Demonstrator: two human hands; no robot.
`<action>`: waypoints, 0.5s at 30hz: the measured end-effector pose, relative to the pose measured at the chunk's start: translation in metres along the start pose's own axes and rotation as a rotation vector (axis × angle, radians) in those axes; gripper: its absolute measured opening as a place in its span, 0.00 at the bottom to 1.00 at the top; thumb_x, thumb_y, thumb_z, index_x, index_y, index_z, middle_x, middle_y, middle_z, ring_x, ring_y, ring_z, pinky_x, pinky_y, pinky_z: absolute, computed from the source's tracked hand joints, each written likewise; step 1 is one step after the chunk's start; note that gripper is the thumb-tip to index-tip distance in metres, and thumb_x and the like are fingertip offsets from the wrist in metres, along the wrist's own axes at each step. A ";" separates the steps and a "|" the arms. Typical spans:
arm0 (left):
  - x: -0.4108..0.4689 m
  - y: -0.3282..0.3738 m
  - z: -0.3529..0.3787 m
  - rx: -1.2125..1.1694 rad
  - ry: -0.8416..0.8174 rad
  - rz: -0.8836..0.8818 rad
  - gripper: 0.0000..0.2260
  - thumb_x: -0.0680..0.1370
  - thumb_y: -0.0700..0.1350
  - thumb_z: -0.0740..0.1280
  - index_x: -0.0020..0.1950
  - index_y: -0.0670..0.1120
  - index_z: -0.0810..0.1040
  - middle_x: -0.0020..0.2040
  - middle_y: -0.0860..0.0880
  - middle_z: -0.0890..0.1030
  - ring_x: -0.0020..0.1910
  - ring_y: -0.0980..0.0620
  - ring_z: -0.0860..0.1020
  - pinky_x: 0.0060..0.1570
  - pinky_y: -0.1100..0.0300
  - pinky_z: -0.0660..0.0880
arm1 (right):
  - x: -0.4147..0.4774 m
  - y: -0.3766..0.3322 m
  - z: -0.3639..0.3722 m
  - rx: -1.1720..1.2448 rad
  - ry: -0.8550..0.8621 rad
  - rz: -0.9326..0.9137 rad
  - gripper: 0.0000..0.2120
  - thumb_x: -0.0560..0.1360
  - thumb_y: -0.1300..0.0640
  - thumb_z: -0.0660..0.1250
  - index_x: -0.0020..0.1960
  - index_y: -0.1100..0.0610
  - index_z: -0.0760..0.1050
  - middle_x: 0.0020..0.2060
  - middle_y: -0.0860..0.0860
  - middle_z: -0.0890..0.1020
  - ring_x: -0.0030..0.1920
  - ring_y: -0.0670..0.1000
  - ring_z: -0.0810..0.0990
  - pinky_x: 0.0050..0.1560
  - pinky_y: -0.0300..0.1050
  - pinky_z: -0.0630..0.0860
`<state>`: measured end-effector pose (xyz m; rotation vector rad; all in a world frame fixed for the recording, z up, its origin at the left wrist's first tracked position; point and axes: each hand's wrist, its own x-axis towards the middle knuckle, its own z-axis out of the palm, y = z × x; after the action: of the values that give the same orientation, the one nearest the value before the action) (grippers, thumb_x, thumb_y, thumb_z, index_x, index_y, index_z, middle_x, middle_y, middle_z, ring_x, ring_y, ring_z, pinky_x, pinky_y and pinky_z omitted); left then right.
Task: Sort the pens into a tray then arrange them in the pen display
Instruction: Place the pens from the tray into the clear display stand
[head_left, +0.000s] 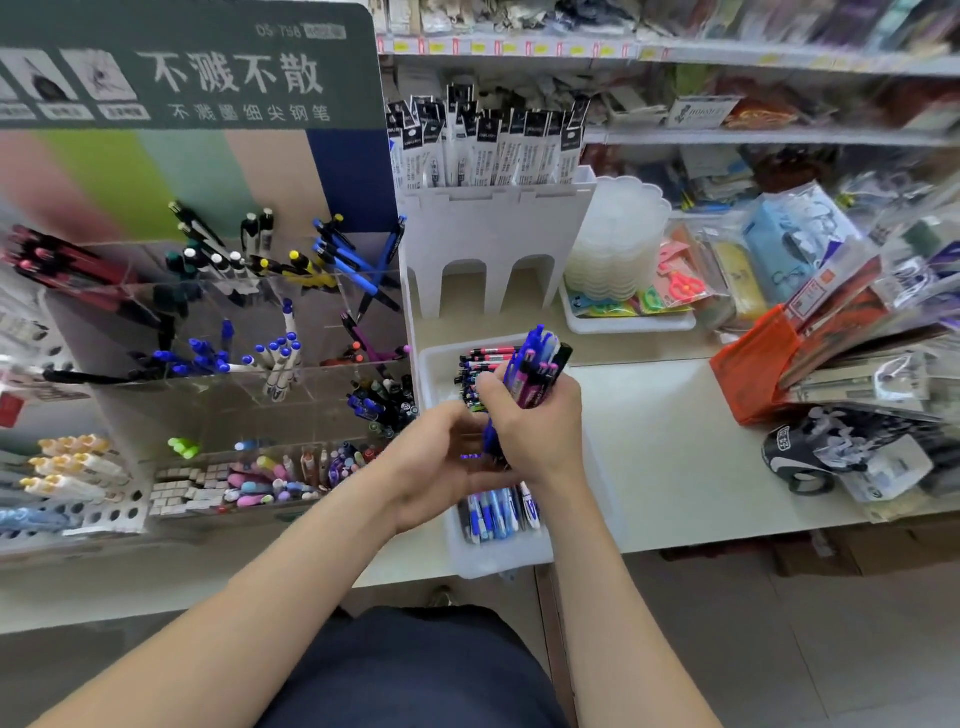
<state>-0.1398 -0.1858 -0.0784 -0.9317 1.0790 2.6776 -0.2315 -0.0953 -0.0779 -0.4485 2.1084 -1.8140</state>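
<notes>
A bundle of pens (535, 364), mostly blue with some purple and one black, stands nearly upright in the grip of the right hand (535, 421). Their top ends fan out above the fingers and their tips reach down beside the left hand (436, 462). Beneath both hands lies a white tray (436, 364). Beyond the hands it holds red-and-black pens (480, 364); nearer than the hands, blue and white pens (498, 512) lie lengthwise. Left of the left hand rises the clear tiered pen display (234, 338), where red, black and blue pens lean in compartments.
</notes>
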 end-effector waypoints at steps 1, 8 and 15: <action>-0.004 0.007 -0.002 0.074 0.011 0.015 0.18 0.82 0.40 0.54 0.56 0.36 0.83 0.48 0.39 0.82 0.43 0.43 0.82 0.55 0.44 0.82 | 0.002 -0.004 0.002 0.016 -0.002 0.029 0.11 0.74 0.60 0.75 0.35 0.56 0.77 0.29 0.52 0.80 0.32 0.49 0.79 0.39 0.50 0.78; -0.040 0.047 -0.027 0.557 -0.128 0.195 0.16 0.74 0.37 0.69 0.62 0.41 0.81 0.48 0.46 0.84 0.46 0.52 0.81 0.46 0.58 0.78 | 0.009 -0.035 0.024 0.180 -0.448 0.176 0.04 0.72 0.56 0.74 0.42 0.54 0.79 0.37 0.52 0.79 0.41 0.52 0.80 0.47 0.50 0.78; -0.056 0.061 -0.034 0.573 -0.019 0.498 0.23 0.79 0.30 0.67 0.67 0.53 0.78 0.47 0.33 0.78 0.43 0.44 0.75 0.45 0.46 0.76 | 0.001 -0.064 0.058 0.204 -0.676 0.153 0.06 0.78 0.56 0.73 0.44 0.55 0.79 0.39 0.57 0.78 0.41 0.57 0.77 0.37 0.46 0.77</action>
<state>-0.0966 -0.2468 -0.0284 -0.5779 2.1469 2.4278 -0.2055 -0.1568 -0.0224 -0.7041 1.4431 -1.4883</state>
